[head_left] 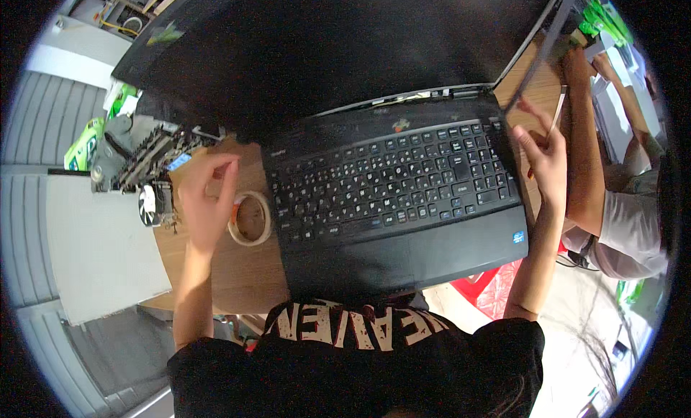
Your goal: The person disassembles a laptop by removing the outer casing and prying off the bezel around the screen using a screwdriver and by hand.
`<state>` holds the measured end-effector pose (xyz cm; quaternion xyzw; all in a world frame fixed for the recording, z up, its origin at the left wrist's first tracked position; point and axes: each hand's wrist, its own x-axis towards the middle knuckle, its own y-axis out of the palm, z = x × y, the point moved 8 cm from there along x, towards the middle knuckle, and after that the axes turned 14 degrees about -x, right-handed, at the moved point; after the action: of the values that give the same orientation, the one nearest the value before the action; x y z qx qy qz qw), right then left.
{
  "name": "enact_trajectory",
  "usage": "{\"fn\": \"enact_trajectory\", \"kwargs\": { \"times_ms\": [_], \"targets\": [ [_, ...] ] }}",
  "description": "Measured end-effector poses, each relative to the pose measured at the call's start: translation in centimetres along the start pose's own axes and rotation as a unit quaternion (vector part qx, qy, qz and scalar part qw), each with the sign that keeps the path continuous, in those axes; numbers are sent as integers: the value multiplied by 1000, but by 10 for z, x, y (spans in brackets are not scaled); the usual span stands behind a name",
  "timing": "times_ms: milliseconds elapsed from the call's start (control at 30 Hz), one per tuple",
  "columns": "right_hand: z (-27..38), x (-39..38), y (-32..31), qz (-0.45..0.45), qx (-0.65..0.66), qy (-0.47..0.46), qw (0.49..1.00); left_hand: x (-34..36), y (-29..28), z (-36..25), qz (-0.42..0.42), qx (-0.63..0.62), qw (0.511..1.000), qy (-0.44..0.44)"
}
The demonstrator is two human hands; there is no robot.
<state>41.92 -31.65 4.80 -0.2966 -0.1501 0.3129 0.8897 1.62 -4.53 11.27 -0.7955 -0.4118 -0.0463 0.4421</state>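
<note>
Electronics repair workshop, apparently: a wooden bench (248,281) bears a laptop (403,256), its screen frame (553,37) loose at the right, beside heaped hardware parts (147,159), a fan (148,205) and a tape roll (266,220).

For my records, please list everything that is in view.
Laptop: one, black, open, centre
Table: one, brown, under laptop
Ring: one, pale, left of laptop
Small fan: one, black-white, left
Board: one, grey, far left
Dark parts: uncounted, upper left
Green packets: several, both sides
Red item: one, lower right
Co-worker's arms: two, bare, right
Thin tool: one, pale, right of laptop
Shirt: one, black, bottom
Left hand: one, bare, beside ring
Right hand: one, bare, around tool
</note>
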Motion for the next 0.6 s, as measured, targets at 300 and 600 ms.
{"fn": "enact_trajectory", "kwargs": {
  "times_ms": [300, 600],
  "targets": [
    [171, -62, 92, 44, -219, -419, 880, -9, 49, 76, 3, -306, 943, -133],
    [194, -53, 211, -43, -337, -406, 848, 4, 66, 104, 51, -206, 972, -103]
  ]
}}
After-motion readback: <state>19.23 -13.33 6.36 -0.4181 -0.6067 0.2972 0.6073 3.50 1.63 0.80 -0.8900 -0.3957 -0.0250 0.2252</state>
